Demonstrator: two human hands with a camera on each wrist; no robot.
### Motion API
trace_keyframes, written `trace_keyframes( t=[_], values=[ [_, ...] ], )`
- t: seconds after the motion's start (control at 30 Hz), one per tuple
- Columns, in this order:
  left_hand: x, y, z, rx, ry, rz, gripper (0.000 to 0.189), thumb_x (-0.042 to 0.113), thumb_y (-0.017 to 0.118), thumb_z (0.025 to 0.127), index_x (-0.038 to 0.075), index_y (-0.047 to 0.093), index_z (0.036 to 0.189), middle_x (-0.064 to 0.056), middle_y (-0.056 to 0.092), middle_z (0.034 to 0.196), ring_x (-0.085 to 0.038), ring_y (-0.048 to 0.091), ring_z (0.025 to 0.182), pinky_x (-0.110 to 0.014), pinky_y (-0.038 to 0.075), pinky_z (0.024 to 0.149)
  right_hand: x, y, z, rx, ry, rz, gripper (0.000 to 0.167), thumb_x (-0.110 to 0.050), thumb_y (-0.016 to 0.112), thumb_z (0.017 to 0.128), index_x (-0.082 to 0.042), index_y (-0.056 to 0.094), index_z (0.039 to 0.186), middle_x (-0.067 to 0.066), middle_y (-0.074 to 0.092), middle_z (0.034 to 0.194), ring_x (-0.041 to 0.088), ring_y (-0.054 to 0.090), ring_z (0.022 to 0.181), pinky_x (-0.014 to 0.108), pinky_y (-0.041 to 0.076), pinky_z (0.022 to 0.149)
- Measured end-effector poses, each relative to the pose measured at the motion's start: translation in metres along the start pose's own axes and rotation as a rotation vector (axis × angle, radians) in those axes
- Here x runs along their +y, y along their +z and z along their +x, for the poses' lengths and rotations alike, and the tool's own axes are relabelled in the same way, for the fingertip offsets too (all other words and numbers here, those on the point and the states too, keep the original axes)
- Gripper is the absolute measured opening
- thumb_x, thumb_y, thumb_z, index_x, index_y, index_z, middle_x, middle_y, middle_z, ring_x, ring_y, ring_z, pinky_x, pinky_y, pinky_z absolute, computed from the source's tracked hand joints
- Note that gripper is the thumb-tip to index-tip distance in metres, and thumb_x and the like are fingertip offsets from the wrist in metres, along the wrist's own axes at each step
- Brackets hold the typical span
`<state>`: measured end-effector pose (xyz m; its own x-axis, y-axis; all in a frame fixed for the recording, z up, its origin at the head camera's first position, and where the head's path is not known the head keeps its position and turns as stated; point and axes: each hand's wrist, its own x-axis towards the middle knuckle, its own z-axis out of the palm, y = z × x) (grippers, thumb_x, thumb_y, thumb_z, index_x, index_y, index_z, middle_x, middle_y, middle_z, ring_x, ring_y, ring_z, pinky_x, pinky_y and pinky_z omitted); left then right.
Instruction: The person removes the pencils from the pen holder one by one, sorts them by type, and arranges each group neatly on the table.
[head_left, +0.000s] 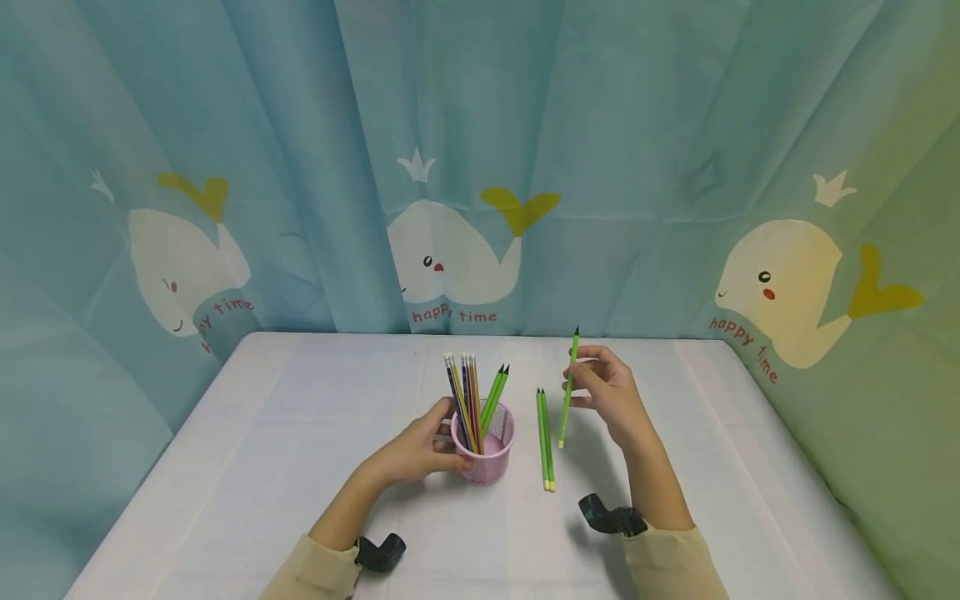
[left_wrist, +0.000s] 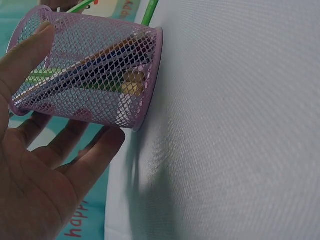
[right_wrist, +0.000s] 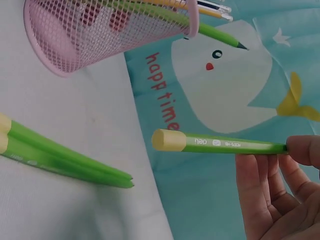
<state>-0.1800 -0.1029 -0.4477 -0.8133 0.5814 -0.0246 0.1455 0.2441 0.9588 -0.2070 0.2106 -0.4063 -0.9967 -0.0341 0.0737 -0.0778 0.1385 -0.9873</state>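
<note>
My left hand holds a pink mesh pencil cup, thumb on its near side and fingers around the far side. Inside stand several dark, yellow and reddish pencils with white eraser ends up, and two green pencils with dark points up. To the right, my right hand pinches another green pencil above the table, point up and yellow end down. The right wrist view shows thumb and fingers near this pencil's far end. Two more green pencils lie side by side between cup and right hand.
The white table reaches back to a blue-green curtain printed with whales and lettering. Black curved wrist devices sit at the left wrist and right wrist, close over the tabletop.
</note>
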Motion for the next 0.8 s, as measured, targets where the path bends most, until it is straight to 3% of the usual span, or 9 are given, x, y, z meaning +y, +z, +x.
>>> trace_keyframes(
  t=[0.17,0.6,0.8],
  values=[
    [0.000,0.000,0.000,0.002,0.000,-0.001,0.075,0.009,0.082,0.081,0.007,0.035,0.139,-0.016,0.050,0.135,-0.035,0.058,0.124,-0.035,0.055,0.099,0.006,-0.001,0.002,0.000,0.029,-0.018,0.029,-0.018,0.056,0.102,-0.003,0.051,0.127,0.019,0.063,0.107,0.023,0.067,0.088,0.034,0.062,0.071],
    [-0.002,0.000,0.001,-0.007,0.019,-0.017,0.073,0.008,0.081,0.081,0.007,0.035,0.138,-0.016,0.050,0.134,-0.035,0.058,0.124,-0.034,0.055,0.099,0.018,-0.003,0.005,0.016,0.100,-0.083,0.036,-0.017,0.056,0.101,0.003,0.048,0.130,0.022,0.063,0.106,0.019,0.064,0.083,0.035,0.063,0.070],
    [-0.003,0.000,0.001,-0.009,0.028,-0.029,0.072,0.007,0.081,0.082,0.006,0.035,0.138,-0.016,0.050,0.133,-0.035,0.058,0.123,-0.031,0.056,0.097,0.022,-0.002,0.007,0.019,0.140,-0.104,0.030,-0.014,0.056,0.101,0.001,0.051,0.127,0.022,0.064,0.106,0.019,0.064,0.081,0.036,0.063,0.070]
  ],
)
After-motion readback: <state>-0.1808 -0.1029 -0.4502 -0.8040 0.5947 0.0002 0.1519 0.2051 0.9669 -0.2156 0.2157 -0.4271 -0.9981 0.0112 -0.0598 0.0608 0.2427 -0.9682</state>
